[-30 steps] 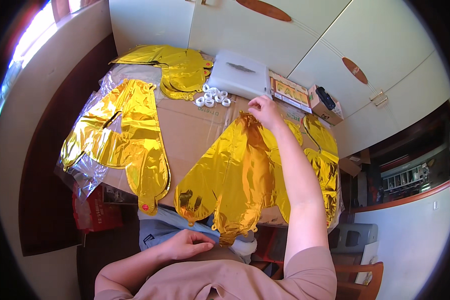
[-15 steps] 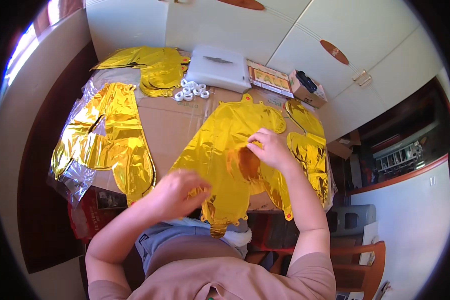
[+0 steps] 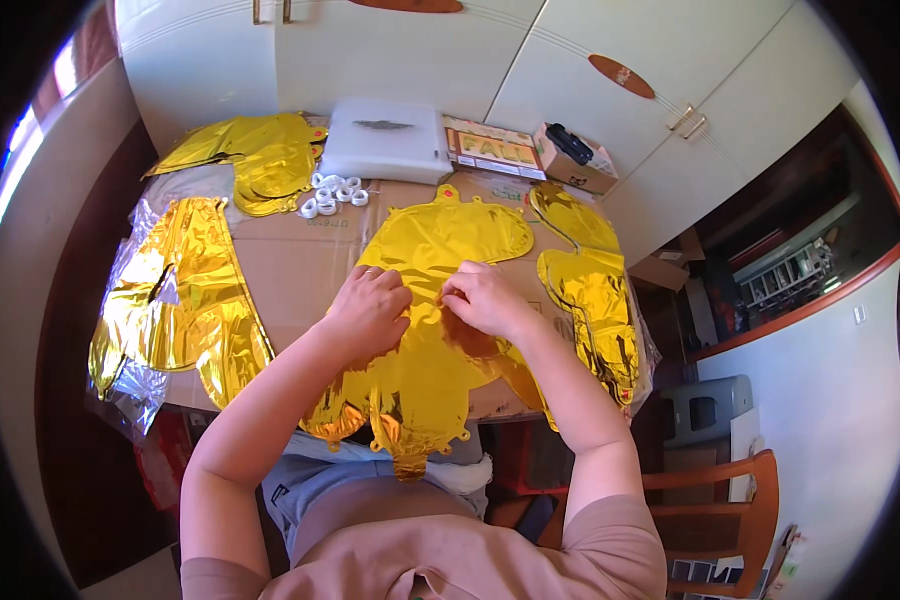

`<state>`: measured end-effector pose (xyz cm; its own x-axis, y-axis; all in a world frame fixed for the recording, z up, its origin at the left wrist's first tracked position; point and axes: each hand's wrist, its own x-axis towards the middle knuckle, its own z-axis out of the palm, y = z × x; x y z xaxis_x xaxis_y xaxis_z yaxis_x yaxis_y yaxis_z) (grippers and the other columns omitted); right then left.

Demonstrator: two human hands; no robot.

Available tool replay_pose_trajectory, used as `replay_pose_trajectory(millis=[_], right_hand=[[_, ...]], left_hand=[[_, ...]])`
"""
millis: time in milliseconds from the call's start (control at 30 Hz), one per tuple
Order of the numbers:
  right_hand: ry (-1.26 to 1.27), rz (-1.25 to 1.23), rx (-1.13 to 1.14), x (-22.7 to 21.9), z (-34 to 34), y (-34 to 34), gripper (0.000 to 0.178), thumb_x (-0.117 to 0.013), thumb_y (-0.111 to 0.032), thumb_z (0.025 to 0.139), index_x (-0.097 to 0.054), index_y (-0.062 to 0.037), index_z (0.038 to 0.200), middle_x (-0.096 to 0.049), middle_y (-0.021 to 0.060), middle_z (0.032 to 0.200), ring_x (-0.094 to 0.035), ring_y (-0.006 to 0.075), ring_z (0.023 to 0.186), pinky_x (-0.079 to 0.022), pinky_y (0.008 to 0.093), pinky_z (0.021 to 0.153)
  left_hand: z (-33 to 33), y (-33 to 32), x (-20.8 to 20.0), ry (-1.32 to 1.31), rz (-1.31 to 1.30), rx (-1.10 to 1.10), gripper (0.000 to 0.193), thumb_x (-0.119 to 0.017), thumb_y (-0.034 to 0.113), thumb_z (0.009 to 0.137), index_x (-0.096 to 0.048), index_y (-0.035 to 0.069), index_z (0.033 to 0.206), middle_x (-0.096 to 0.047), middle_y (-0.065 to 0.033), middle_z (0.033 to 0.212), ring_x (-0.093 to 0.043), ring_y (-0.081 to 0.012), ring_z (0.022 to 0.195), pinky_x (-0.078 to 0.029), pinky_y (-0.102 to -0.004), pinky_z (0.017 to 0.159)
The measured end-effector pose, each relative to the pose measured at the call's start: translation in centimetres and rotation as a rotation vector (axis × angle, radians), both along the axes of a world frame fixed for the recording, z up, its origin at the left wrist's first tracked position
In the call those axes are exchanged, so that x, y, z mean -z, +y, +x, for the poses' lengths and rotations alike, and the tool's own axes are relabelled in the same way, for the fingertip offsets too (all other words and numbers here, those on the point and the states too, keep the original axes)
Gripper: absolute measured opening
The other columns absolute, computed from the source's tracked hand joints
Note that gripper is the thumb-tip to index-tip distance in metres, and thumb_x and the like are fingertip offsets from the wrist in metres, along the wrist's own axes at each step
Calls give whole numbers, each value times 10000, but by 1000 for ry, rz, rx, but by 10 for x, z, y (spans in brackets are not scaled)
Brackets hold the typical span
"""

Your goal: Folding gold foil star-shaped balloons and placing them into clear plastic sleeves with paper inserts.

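Observation:
A flat, uninflated gold foil balloon (image 3: 425, 375) lies across the middle of the cardboard-covered table, its tabbed lower end hanging over the near edge. My left hand (image 3: 372, 308) rests on its left side with curled fingers gripping the foil. Close by on the right, my right hand (image 3: 485, 300) pinches the same balloon between thumb and fingers. The foil between the two hands is creased, and the fingertips are partly hidden. Another crinkled gold foil balloon (image 3: 190, 270) lies to the left on clear plastic, and more gold foil balloons (image 3: 590, 270) lie folded at the right edge.
At the far left is a stack of gold foil balloons (image 3: 270, 160). White ribbon rolls (image 3: 330, 195) sit beside a translucent white plastic box (image 3: 388, 145). Cartons (image 3: 575, 165) line the back against white cabinets (image 3: 390, 60). A wooden chair (image 3: 710, 520) stands at the lower right.
My left hand has moved up and inward onto the middle balloon and taken hold of it. The right hand has shifted slightly left in view, and the whole view has turned a little.

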<state>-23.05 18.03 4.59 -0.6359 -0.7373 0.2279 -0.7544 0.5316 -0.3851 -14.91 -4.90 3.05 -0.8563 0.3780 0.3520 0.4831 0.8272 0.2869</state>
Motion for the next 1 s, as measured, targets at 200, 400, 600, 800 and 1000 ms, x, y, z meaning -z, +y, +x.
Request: replay_pose_trajectory(millis=[200,400,600,800,1000], right_hand=[[-52,-43,9,5,-4,4,103,-706,-168,830,-706,-65,826,-643,122,857,-635,326,846,-511,422,772],[-143,-148,145,-21,-1,8,128,-699,-164,865,-716,-42,901,-669,124,906,-659,308,825,-528,377,727],[-101,-165,192,-24,-13,7,147,-694,-174,881,-712,-35,925,-667,116,927,-659,301,868,-523,366,765],[-59,-146,65,-20,-25,-29,161,-696,-182,869,-713,-41,942,-660,130,982,-636,321,968,-507,382,856],[-40,-119,114,0,-65,-47,188,-701,-217,858,-720,-52,945,-662,148,1014,-627,338,1007,-499,404,903]], left_hand=[[3,-1,1,18,61,-10,205,-703,216,753,-687,95,917,-627,-77,978,-600,-297,997,-435,-424,951],[25,-19,-1,162,382,-55,241,-714,160,802,-687,51,1015,-639,-137,1119,-610,-329,1035,-481,-449,914],[134,-43,-30,-84,685,-305,224,-707,99,837,-686,29,1049,-635,-170,1128,-608,-355,1053,-510,-431,901],[194,-33,-15,-25,630,-290,237,-727,31,802,-688,39,1036,-639,-159,1124,-624,-343,1038,-506,-410,887],[194,-17,-11,66,478,-219,280,-762,56,766,-698,86,1037,-643,-112,1110,-602,-340,1073,-480,-453,917]])
